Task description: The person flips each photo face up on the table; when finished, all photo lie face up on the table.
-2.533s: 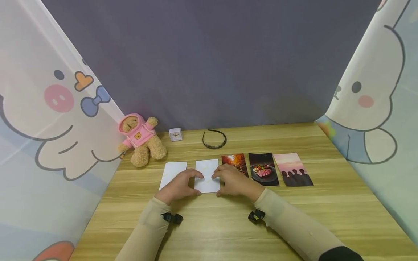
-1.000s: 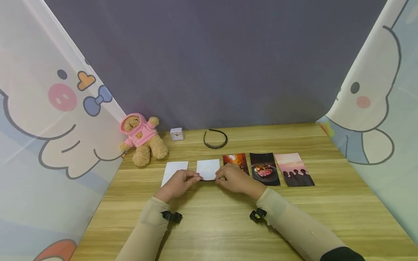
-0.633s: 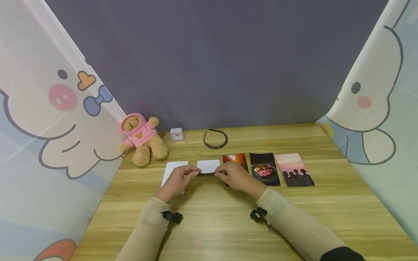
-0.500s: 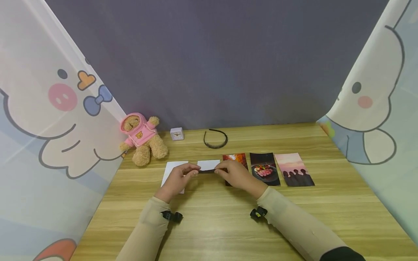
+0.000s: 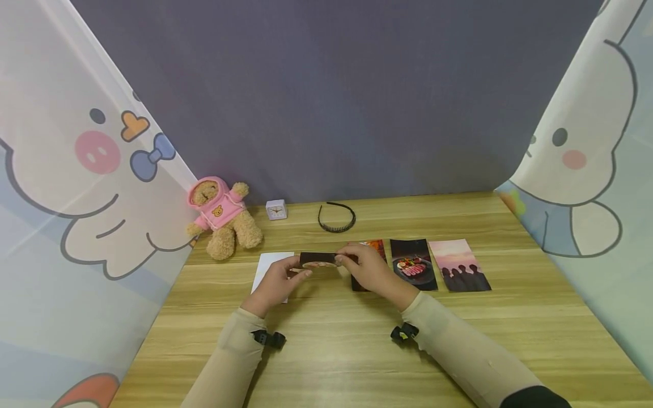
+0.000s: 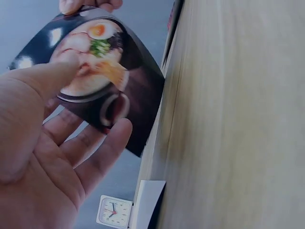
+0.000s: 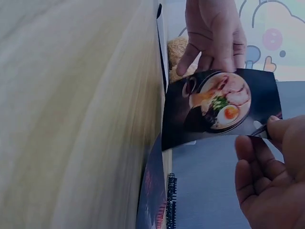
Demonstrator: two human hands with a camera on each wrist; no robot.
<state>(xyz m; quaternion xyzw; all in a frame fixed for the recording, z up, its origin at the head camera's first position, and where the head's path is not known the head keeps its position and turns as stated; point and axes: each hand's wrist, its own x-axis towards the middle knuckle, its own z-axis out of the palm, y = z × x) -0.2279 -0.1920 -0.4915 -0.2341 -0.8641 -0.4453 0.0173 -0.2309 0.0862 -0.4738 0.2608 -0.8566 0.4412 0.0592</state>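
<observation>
A photo card (image 5: 318, 259) with a bowl of ramen on a dark ground stands raised on edge between the hands. My right hand (image 5: 368, 266) pinches one corner between thumb and fingertips, as the right wrist view shows at the card (image 7: 224, 102). On the opposite side my left hand (image 5: 277, 281) holds the card's edge, its thumb (image 6: 47, 78) across the picture and the other fingers spread loosely. Left of it lies a white card (image 5: 272, 266). An autumn forest photo (image 5: 376, 249) lies partly under my right hand.
To the right lie a steak photo (image 5: 413, 264) and a sunset photo (image 5: 459, 264). Behind are a teddy bear (image 5: 224, 218) in pink, a small white clock (image 5: 276, 209) and a black headband (image 5: 336, 228). A grey panel (image 5: 326, 102) rises at the back.
The card between the hands lay white side up; its near edge was lifted and the card tipped over, so its ramen picture now shows. The other cards stayed put.
</observation>
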